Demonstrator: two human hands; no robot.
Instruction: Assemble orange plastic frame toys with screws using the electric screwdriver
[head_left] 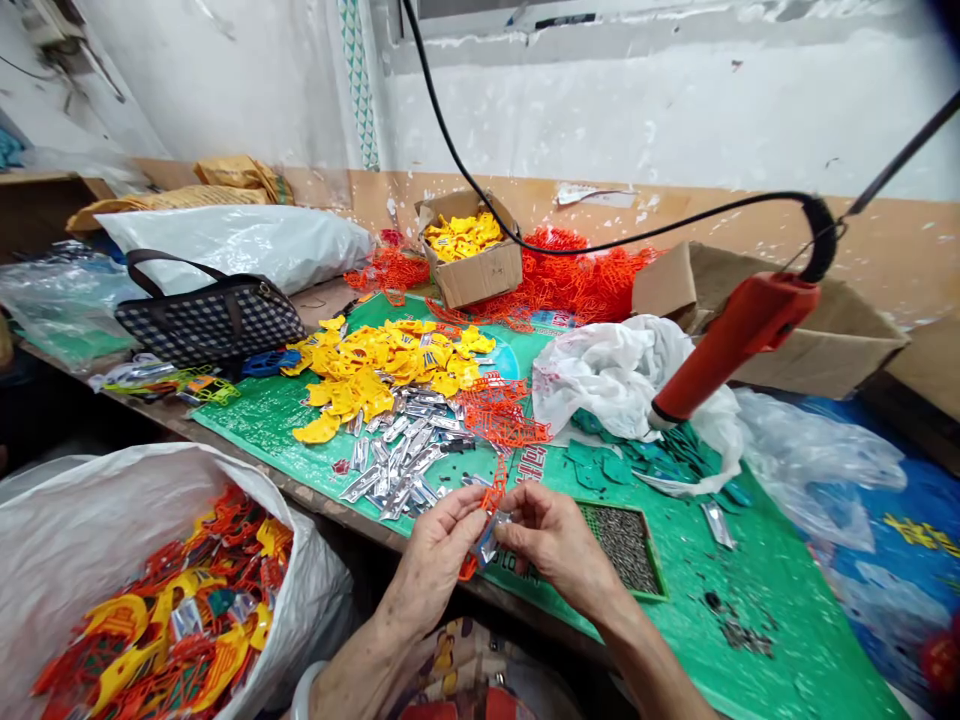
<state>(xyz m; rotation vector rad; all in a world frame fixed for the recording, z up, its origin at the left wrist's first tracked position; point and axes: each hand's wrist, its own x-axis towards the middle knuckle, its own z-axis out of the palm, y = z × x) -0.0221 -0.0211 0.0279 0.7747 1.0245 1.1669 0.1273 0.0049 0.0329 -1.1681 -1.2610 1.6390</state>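
Note:
My left hand point(442, 540) pinches an orange lattice plastic piece point(495, 488) upright above the table's front edge. Against it, my right hand point(551, 535) grips a shiny silver piece point(486, 546) between thumb and fingers; its far end is hidden by the fingertips. Just beyond my hands lies a pile of similar silver pieces point(401, 465). Behind that are heaped yellow plastic parts point(382, 360) and more orange lattice pieces point(499, 405). A green tray of small screws point(626, 545) sits beside my right hand.
A red electric screwdriver point(739, 345) hangs on a black cable at right. A white sack point(315, 545) of mixed parts stands at lower left. On the green-covered table are teal pieces point(675, 455), a white plastic bag point(592, 370), a checked bag point(210, 320) and a cardboard box point(480, 275).

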